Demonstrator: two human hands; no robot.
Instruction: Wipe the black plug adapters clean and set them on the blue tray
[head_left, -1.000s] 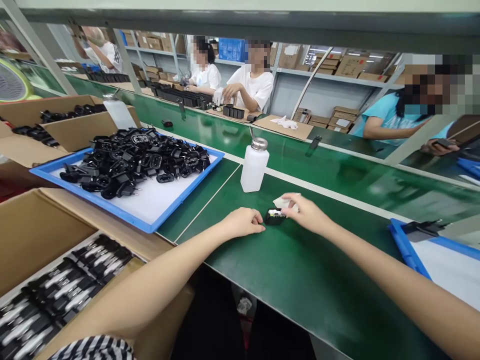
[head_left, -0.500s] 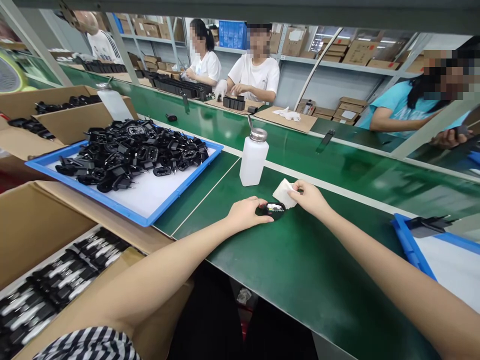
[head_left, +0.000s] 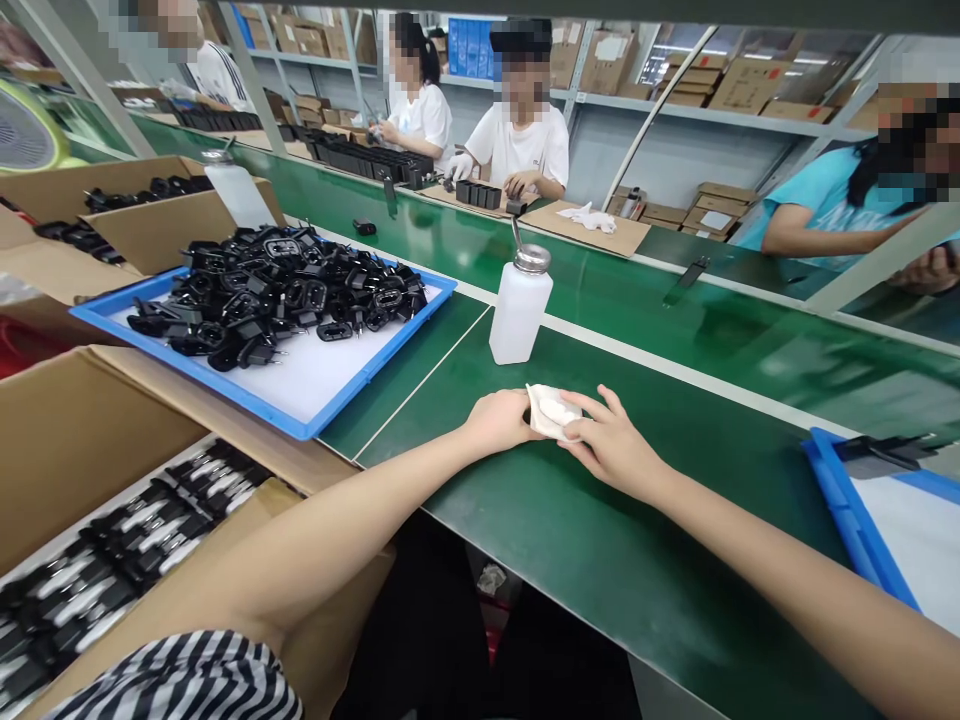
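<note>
My left hand [head_left: 499,421] is closed round a small black plug part; only a dark sliver of it shows beside the fingers. A folded white cloth [head_left: 553,412] lies over this part and hides nearly all of it. Pressing the cloth from the right is my right hand [head_left: 621,442], thumb and fingers gripping it, with one finger raised. Both hands are close together just above the green table [head_left: 600,560]. Behind them stands a white square bottle [head_left: 519,315] with a metal pump top.
At left, a blue-rimmed tray [head_left: 360,385] bears a heap of black plug parts [head_left: 277,290]. Cardboard boxes with more parts flank it. Another blue tray [head_left: 840,510] is at right. Co-workers sit beyond the green belt [head_left: 600,285].
My right hand has brought the cloth left and down onto the plug part, covering its open face. The left hand keeps its hold. The view has shifted slightly.
</note>
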